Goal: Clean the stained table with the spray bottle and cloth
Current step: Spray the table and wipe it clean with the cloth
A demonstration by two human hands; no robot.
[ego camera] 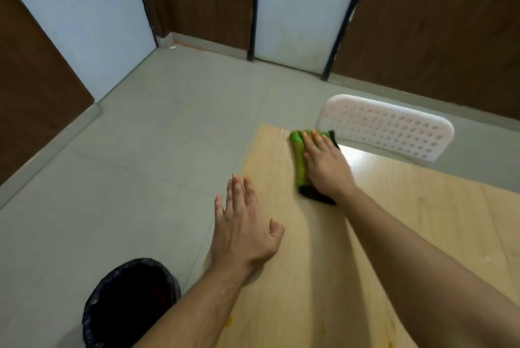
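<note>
Hands [327, 167] flat on folded fuzzy cloth [300, 162]

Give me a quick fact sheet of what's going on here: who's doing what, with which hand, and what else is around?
activity: a person wipes a wooden table
right hand: pressed flat on a green and black cloth near the table's far corner
left hand: open, resting flat at the table's left edge
stains: small orange marks on the near part of the table
spray bottle: not in view
chair: white perforated chair back behind the table's far edge
bin: black-lined bin on the floor at left
</note>
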